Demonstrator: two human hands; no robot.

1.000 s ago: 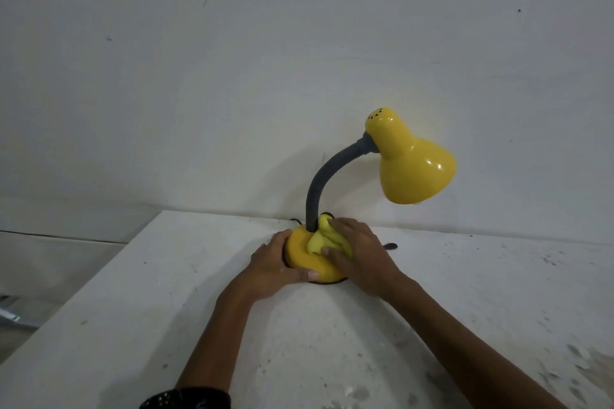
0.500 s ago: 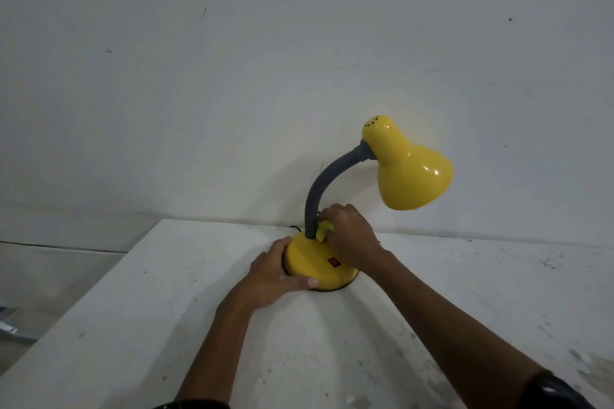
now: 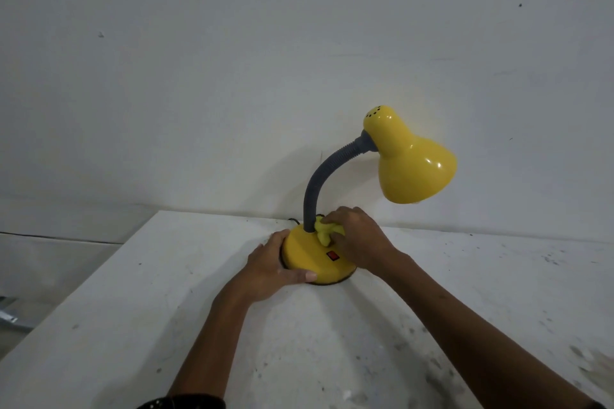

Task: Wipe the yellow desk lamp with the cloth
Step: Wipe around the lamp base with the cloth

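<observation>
Scuffed white table (image 3: 166, 325), bare wall (image 3: 232, 76) behind: I see the left hand (image 3: 269, 271) cupping the yellow lamp base (image 3: 309, 259) at nine o'clock, while the right hand (image 3: 358, 242) — the nearer one — pinches a yellow cloth (image 3: 322, 231) at three o'clock of the upright grey neck (image 3: 315, 189).

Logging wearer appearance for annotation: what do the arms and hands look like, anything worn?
The left hand and right hand are bare: no gloves or rings visible. Both forearms are uncovered. A dark sleeve edge with small pale specks shows on the left arm at the frame's bottom. On the right arm only a dark sliver shows at the corner, too little to identify.
</observation>
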